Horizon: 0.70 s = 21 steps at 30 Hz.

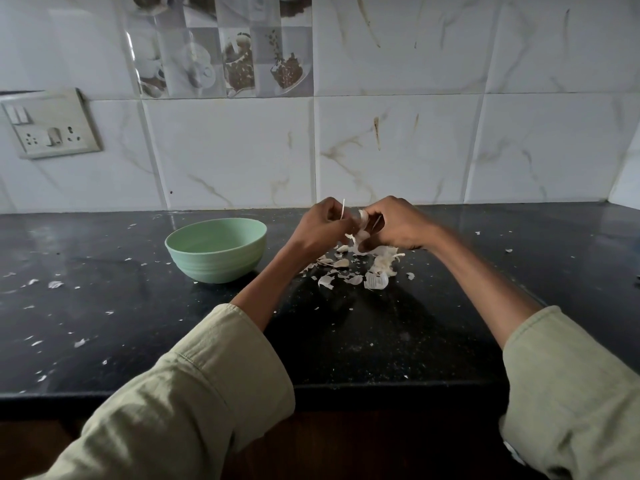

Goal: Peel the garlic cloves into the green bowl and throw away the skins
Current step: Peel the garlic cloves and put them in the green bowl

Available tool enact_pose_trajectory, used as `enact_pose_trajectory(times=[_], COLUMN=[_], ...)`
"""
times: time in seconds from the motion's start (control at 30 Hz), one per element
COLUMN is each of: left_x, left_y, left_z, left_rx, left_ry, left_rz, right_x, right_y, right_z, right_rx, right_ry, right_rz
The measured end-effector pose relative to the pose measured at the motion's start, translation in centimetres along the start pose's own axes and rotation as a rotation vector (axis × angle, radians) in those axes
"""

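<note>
A garlic bulb [361,226] with loose white skin is held between both hands above the black counter. My left hand [320,225] grips its left side, with a thin pale stalk sticking up beside the fingers. My right hand [398,225] pinches its right side, fingers curled. Under the hands lies a pile of garlic skins and cloves [360,268]. The green bowl [216,249] stands on the counter to the left of my left hand; I see nothing inside it from this angle.
The black counter [104,299] is strewn with small skin flakes [55,284], mostly at the left. A tiled wall runs along the back, with a switch and socket plate [52,124] at the left. The counter's front edge lies under my sleeves.
</note>
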State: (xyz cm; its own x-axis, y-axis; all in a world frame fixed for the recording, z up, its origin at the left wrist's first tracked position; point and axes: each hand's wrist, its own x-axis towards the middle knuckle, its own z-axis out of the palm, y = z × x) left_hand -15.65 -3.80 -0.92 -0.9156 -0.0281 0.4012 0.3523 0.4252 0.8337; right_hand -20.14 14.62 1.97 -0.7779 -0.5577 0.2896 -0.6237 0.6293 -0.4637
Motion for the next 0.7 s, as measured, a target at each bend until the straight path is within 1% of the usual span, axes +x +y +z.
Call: enact_pose_trajectory(times=[0.07,0.17,0.27,0.37,0.47,0.57,0.7], left_x=[-0.2,-0.2,-0.1,0.0,0.2,0.3,0.6], left_y=[0.0,-0.2,0.0,0.1,-0.1,-0.3,-0.9], left_z=[0.1,0.2,0.2,0.2,0.0,0.1,0.2], left_rx=[0.013,0.114,0.098,0.095,0.121,0.129,0.17], left_ry=[-0.024,0.002,0.022,0.036,0.035,-0.025,0.013], left_rz=[0.027,0.086,0.127,0.092,0.038,0.006,-0.012], right_x=[0.0,0.1,0.3,0.3,0.3,0.2,0.2], right_y=[-0.1,-0.2,-0.1,0.4,0.5,0.5,0.6], right_z=[0.1,0.3,0.3,0.0,-0.4,-0.7,-0.8], right_rx=[0.0,-0.016,-0.031,-0.028,0.003,0.086,0.189], right_ry=[-0.004,-0.01,-0.004,0.028,0.063,0.09,0.12], right_rz=[-0.016,-0.011,0.014,0.04,0.022,0.0,0.008])
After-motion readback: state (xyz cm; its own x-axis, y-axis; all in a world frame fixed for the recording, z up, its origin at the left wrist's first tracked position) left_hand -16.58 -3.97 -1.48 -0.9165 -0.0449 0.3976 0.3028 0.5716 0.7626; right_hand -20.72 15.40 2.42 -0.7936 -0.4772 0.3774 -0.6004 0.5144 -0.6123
